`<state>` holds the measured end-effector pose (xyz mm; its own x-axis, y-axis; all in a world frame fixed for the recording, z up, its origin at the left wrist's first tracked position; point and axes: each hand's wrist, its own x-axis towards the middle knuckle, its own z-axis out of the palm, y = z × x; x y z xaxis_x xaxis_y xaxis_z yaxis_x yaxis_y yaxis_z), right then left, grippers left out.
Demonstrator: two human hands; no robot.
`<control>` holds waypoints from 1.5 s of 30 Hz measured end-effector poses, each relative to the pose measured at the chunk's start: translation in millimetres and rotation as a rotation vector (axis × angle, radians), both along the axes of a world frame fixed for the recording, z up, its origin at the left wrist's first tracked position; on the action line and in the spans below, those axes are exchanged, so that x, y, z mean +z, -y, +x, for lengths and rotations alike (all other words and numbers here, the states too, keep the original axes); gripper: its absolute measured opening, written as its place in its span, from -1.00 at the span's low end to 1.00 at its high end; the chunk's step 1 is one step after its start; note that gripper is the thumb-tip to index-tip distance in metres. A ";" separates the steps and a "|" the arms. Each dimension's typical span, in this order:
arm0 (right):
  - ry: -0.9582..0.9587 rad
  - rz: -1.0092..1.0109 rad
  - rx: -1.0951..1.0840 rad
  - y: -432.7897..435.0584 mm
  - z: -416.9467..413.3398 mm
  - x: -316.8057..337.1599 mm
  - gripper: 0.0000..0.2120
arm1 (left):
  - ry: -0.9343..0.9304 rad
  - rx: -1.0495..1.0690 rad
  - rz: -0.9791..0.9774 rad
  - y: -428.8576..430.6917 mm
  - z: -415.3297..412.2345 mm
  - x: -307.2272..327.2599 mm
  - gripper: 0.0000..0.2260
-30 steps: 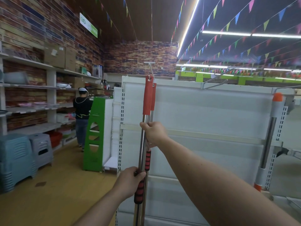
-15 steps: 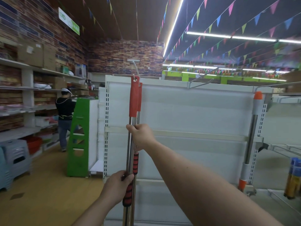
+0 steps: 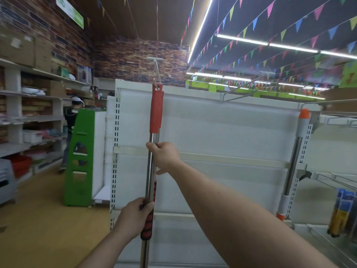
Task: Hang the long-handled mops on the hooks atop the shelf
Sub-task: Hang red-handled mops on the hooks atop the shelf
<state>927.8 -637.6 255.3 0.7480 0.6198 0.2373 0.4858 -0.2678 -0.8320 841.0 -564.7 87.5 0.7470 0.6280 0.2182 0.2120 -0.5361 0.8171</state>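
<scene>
Two steel mop handles (image 3: 152,151) with red top sleeves (image 3: 156,111) stand upright side by side against the white shelf unit (image 3: 222,128). Their top loops sit at the white hook (image 3: 156,71) on the shelf's top edge. My right hand (image 3: 164,156) grips the steel shafts just below the red sleeves. Lower down, my left hand (image 3: 135,215) grips them at the red-and-black foam grip (image 3: 148,227). The mop heads are out of view below. A third handle with an orange cap (image 3: 295,151) leans at the shelf's right upright.
A wire hook (image 3: 243,89) juts from the shelf top further right. A green stepladder (image 3: 81,157) stands left of the shelf, with a person (image 3: 71,120) behind it. Wall shelves (image 3: 29,117) and grey stools (image 3: 7,182) line the left aisle. Wire racks with bottles (image 3: 342,211) are at right.
The view has shifted so the handles sit further left of the shelf. Both hands keep their grip on the handles, whose tops stay at the hook.
</scene>
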 end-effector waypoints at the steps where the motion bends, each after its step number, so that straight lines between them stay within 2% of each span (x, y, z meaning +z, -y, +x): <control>1: 0.000 -0.001 -0.003 -1.6 2.5 -0.1 -0.51 | 0.001 0.001 0.004 -1.1 2.5 -0.4 -0.80; 8: 0.014 -0.011 -0.007 -13.9 21.6 -1.7 -0.49 | 0.000 -0.015 -0.030 -12.0 22.3 -1.8 -0.76; 14: 0.008 -0.019 0.008 -23.7 37.3 -2.7 -0.65 | -0.002 0.008 -0.047 -26.4 45.4 -7.6 -0.63; 37: 0.045 0.023 -0.044 -44.1 56.6 -10.7 -0.73 | 0.059 -0.050 -0.071 -63.0 82.2 -17.0 -0.82; 42: 0.040 0.018 -0.052 -46.1 56.6 -13.0 -0.74 | 0.072 -0.014 -0.061 -61.0 83.6 -24.4 -0.69; 45: 0.061 0.013 -0.070 -48.0 58.0 -15.2 -0.72 | 0.083 0.000 -0.073 -58.1 84.8 -27.4 -0.69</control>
